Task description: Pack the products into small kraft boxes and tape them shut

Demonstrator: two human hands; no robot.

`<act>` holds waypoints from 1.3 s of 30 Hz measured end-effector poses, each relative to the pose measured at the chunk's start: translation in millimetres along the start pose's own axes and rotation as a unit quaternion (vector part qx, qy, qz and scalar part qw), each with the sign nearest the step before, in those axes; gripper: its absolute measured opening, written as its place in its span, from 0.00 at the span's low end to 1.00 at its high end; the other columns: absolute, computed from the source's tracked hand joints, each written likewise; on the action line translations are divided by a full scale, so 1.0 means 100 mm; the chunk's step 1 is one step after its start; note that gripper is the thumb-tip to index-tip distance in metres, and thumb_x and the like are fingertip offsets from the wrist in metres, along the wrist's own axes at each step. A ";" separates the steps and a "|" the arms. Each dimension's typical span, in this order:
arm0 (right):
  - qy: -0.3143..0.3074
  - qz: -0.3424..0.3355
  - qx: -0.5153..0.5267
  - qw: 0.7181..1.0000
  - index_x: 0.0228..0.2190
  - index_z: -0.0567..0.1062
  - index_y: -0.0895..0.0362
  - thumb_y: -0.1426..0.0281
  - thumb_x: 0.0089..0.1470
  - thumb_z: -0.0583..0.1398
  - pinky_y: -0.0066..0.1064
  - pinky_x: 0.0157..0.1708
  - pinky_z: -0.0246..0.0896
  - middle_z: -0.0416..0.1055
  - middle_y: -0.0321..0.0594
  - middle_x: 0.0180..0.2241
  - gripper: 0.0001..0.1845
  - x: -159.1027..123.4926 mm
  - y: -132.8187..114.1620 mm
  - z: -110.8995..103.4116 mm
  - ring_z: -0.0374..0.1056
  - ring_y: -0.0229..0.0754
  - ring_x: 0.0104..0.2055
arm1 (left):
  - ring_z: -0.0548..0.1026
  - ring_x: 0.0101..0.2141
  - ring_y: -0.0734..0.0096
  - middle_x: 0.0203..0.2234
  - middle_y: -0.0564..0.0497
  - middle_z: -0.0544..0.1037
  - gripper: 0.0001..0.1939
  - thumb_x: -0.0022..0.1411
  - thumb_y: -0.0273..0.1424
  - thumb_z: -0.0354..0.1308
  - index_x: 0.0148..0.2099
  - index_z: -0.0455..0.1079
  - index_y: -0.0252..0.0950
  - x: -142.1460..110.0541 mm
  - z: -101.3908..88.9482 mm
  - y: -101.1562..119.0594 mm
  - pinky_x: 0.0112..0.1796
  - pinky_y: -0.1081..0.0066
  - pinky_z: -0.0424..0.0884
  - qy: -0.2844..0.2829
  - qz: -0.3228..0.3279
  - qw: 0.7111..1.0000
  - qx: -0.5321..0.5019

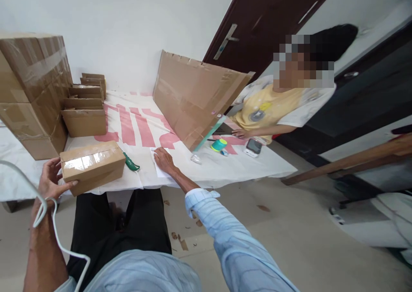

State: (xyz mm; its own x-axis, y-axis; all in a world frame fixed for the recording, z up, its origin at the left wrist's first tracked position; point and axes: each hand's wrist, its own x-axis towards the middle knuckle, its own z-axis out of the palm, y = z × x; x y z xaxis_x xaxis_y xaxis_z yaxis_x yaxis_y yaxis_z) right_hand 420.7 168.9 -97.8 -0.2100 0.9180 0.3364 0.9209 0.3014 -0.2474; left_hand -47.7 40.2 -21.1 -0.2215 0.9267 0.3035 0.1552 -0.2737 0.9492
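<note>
A closed cardboard box [93,165] with clear tape over its top sits at the table's front edge. My left hand [53,178] grips its left end, thumb on the near side and fingers behind. To the right, my right hand [164,160] rests on the table with fingers curled at the edge of a white sheet of paper [160,170]; the fingertips are partly hidden. Between the box and that hand lies a dark green curved-handled tool [130,161], its kind unclear.
Taped cardboard boxes [28,86] are stacked at left, beside open cartons [84,121]. A large cardboard panel [196,97] stands mid-table. Beyond it sits a person [267,107], near a green-and-yellow roll [219,145] and a phone [253,147]. A white cable [53,223] crosses my left forearm.
</note>
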 end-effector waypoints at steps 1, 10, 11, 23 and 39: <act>0.004 -0.001 0.003 1.000 0.50 0.79 0.58 0.74 0.69 0.51 0.38 0.55 0.65 0.76 0.51 0.51 0.18 0.01 -0.07 0.00 0.69 0.50 0.53 | 0.71 0.65 0.40 0.62 0.40 0.73 0.55 0.26 0.38 0.86 0.56 0.61 0.42 0.00 0.02 0.01 0.49 0.58 0.78 -0.001 0.000 1.000 0.000; -0.091 0.010 0.005 0.996 0.48 0.78 0.55 0.62 0.69 0.60 0.37 0.48 0.66 0.75 0.50 0.50 0.12 0.00 -1.15 0.13 0.70 0.52 0.55 | 0.68 0.68 0.36 0.65 0.37 0.72 0.50 0.32 0.36 0.83 0.56 0.62 0.44 -0.05 0.15 0.03 0.56 0.48 0.77 -0.031 -0.016 0.999 0.009; -0.100 0.017 0.002 0.995 0.48 0.77 0.56 0.63 0.69 0.60 0.37 0.47 0.66 0.75 0.51 0.51 0.11 -0.01 -1.22 0.14 0.70 0.52 0.54 | 0.68 0.68 0.35 0.65 0.37 0.72 0.50 0.31 0.36 0.83 0.56 0.62 0.44 -0.06 0.14 0.01 0.56 0.47 0.77 -0.029 -0.014 0.999 0.005; -0.058 0.094 0.079 0.991 0.50 0.76 0.57 0.68 0.66 0.54 0.37 0.47 0.64 0.79 0.50 0.48 0.16 -0.21 -1.25 0.06 0.74 0.50 0.48 | 0.64 0.71 0.39 0.69 0.37 0.68 0.50 0.38 0.37 0.83 0.60 0.61 0.45 -0.20 0.16 -0.08 0.61 0.46 0.70 -0.055 -0.013 0.998 -0.032; -0.030 -0.083 0.394 0.915 0.34 0.82 0.56 0.52 0.61 0.62 0.36 0.38 0.69 0.79 0.40 0.32 0.20 0.00 -1.68 -1.19 0.73 0.46 0.36 | 0.64 0.71 0.40 0.69 0.40 0.67 0.47 0.45 0.37 0.80 0.65 0.65 0.47 -0.32 0.16 -0.07 0.63 0.46 0.68 -0.092 0.012 0.995 0.022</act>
State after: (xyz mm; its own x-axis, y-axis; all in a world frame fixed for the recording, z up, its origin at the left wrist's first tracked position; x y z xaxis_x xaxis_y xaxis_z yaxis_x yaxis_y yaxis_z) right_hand 305.1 88.0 52.1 -0.3651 0.8485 0.3831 0.3576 0.5077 -0.7838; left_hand -25.9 16.2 -38.8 -0.0370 0.9529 0.3011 0.2021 -0.2879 0.9361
